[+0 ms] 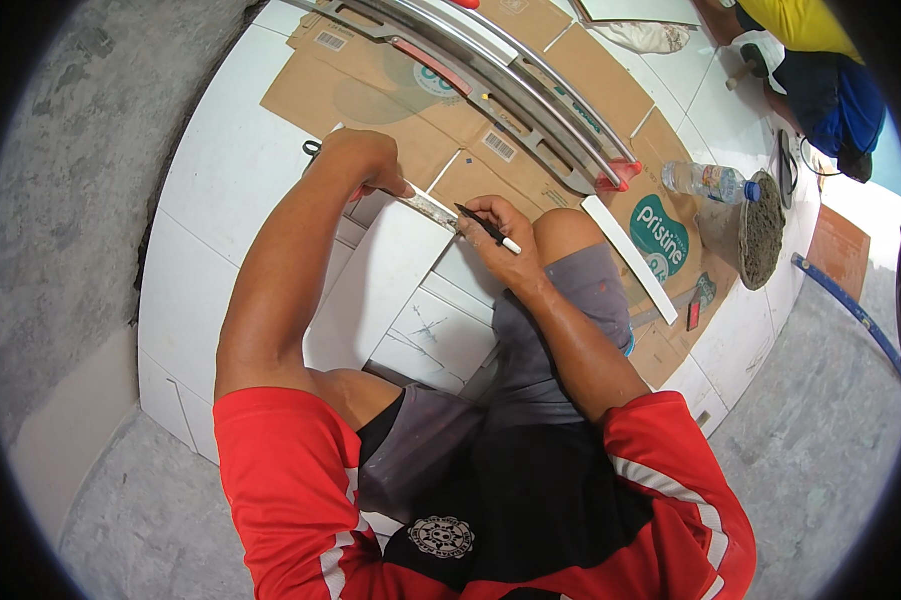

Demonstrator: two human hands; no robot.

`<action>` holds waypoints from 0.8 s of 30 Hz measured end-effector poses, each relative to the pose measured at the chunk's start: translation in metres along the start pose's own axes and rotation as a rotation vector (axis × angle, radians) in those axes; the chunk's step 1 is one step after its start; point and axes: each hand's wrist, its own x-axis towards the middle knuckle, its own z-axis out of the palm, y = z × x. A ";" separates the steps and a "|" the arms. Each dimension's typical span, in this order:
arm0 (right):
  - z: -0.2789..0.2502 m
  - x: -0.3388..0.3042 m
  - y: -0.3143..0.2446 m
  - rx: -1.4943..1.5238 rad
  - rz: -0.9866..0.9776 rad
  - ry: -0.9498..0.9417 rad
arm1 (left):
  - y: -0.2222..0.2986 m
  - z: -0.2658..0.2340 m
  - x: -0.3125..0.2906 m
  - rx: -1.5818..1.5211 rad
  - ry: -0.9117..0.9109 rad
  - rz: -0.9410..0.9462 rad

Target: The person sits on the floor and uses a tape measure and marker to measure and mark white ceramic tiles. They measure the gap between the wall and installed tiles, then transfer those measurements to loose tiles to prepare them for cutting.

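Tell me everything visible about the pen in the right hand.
The pen is slim and straight, black with a white end, apparently plastic. Held in the fingers of the right hand, it slants, black end toward upper left, white end toward lower right. It sits near the narrow strip along the white tile's edge; contact there is unclear, and its tip is too small to judge.
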 end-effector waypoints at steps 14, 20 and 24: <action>0.002 0.004 0.003 -0.053 0.016 0.009 | -0.002 0.004 0.006 0.011 0.014 -0.001; 0.003 0.004 0.000 -0.072 0.044 -0.004 | -0.003 0.005 0.006 0.022 0.034 0.007; 0.002 0.005 0.004 -0.071 0.036 -0.008 | -0.002 0.003 0.005 0.021 0.025 0.000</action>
